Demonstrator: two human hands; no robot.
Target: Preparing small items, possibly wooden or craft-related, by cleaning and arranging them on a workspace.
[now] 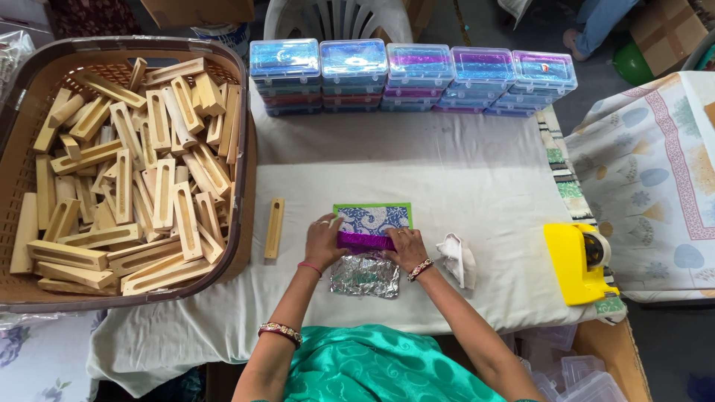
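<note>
- While both hands press flat, the left hand (322,240) and right hand (406,246) pin a purple glitter strip (365,241) at its ends, mid-table on a patterned card (372,219).
- Thin and floppy, likely light; edges look the best hold.
- Crinkled foil (365,274) lies near; a wooden block (274,228) left, a tape dispenser (577,262) right, nothing obstructing.

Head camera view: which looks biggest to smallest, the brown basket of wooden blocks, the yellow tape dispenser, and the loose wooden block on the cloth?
1. Brown plastic basket, by far the largest.
2. Yellow tape dispenser.
3. Loose slotted wooden block, the smallest.
</note>
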